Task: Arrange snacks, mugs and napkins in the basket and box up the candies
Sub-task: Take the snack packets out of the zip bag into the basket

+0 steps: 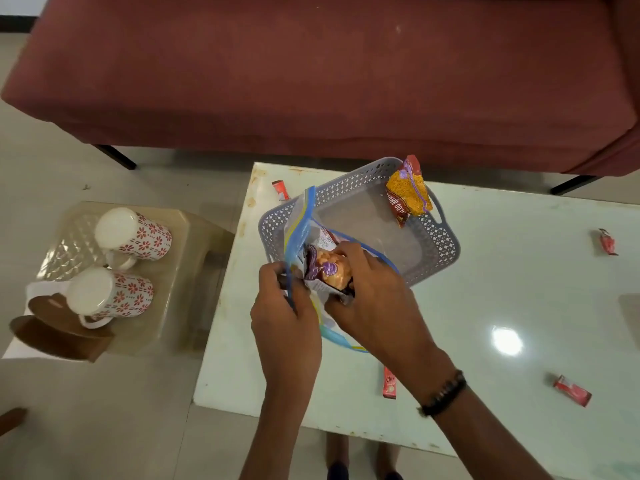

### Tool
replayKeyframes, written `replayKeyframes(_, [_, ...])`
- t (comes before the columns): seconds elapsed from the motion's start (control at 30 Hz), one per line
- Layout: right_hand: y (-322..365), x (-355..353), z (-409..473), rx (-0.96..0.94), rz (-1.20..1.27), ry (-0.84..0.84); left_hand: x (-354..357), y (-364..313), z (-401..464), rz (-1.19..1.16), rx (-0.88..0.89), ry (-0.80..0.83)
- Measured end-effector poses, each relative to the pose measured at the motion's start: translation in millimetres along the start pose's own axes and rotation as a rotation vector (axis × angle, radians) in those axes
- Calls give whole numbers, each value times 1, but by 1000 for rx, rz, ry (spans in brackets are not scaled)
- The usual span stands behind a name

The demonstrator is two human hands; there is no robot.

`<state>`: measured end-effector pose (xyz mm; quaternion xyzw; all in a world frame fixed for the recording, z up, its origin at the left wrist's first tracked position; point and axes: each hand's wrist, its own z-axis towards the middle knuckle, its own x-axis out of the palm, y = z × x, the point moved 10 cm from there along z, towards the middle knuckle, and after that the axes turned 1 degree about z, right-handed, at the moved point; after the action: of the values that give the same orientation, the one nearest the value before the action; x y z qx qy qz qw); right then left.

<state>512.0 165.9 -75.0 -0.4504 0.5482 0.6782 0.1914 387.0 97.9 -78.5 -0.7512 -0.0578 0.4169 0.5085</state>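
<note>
The right hand (367, 289) curls its fingers round a snack packet (329, 271) with a purple and orange print, holding it at the mouth of a clear zip bag (301, 216) with a blue seal strip. The left hand (280, 306) pinches the near edge of that bag's opening and holds it up. A dark beaded bracelet (443, 393) sits on the right wrist. The bag stands over the near left corner of a grey perforated basket (440, 251), which rests on the white glossy table (485, 306) near its far left corner. A second snack packet (408, 192), yellow and maroon, leans against the basket's far right wall, its top above the rim. Small red candies lie scattered on the table: one candy (280, 190) by the far left corner, a red stick sachet (389, 382) near the front edge just beside the right forearm, a wrapped candy (571, 389) to the right of it, and another (607, 241) toward the right edge. A bright light reflection shows on the tabletop. To the left of the table a clear plastic stool (180, 244) carries two white mugs (135, 233) with red flower print, both lying on their sides, with a brown napkin holder (59, 327) and white napkins at its near end. Behind the table stands a maroon sofa (311, 71) on dark legs, over a pale tiled floor (104, 410).
</note>
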Motion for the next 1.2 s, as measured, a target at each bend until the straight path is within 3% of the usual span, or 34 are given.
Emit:
replayKeyframes(0.1, [21, -43, -14, -145, -62, -140, 11, 2, 3, -93, -75, 131])
replayKeyframes(0.2, [32, -47, -20, -276, 122, -79, 26, -2, -3, -93, -63, 269])
replayKeyframes(0.3, [25, -25, -17, -207, 469, 179, 22, 0, -6, -208, -44, 271])
replayKeyframes(0.4, [16, 19, -17, 24, 679, 563, 24, 9, -6, -465, -155, 290])
replayKeyframes(0.43, [12, 24, -18, 111, 796, 600, 28, 12, -6, -547, -206, 297])
replayKeyframes(0.57, [-20, 1, -28, 284, 973, 305, 31, 9, -11, -548, -168, 272])
replayKeyframes(0.63, [-32, 9, -34, 421, 1063, 308, 29, 12, -11, -591, -177, 237])
replayKeyframes(0.77, [-38, 28, -40, 578, 1069, 474, 30, 10, -15, -540, -148, 247])
replayKeyframes(1.07, [-32, -24, -22, 365, 1378, 223, 24, 5, -8, -350, -67, 213])
replayKeyframes(1.2, [-64, -92, 0, 276, 1290, -134, 17, -1, 9, -175, -86, 80])
